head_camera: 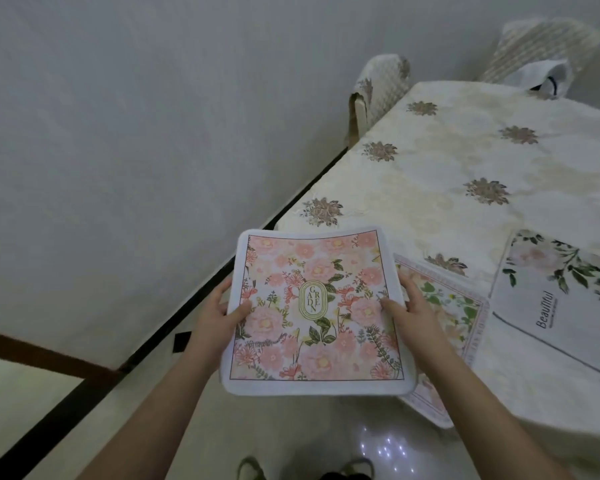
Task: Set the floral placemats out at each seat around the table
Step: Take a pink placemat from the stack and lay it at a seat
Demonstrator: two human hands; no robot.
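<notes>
A person holds a pink floral placemat (317,311) flat in front of them with both hands, off the near-left corner of the table (499,161) and mostly above the pale floor (343,431). The left hand (222,315) grips the mat's left edge, thumb curled onto the printed face; the right hand (411,313) grips the right edge the same way, thumb on top and the other fingers hidden under the mat. The mat shows peach and pink blooms with an oval label in the middle reading "GARDEN". On the table, which wears a cream cloth dotted with brownish flower motifs, two more mats already lie — a second placemat (454,327) with a patterned pink border, partly covered by the held mat and the right forearm and overhanging the table's near edge, and just beside it to the right a white placemat (555,306) printed with leaves and the word "Beautiful". Two covered chairs (381,84) stand at the far end, one at the corner and one further right, with a white bag (544,76) near the latter. A grey wall (136,116) runs along the left.
</notes>
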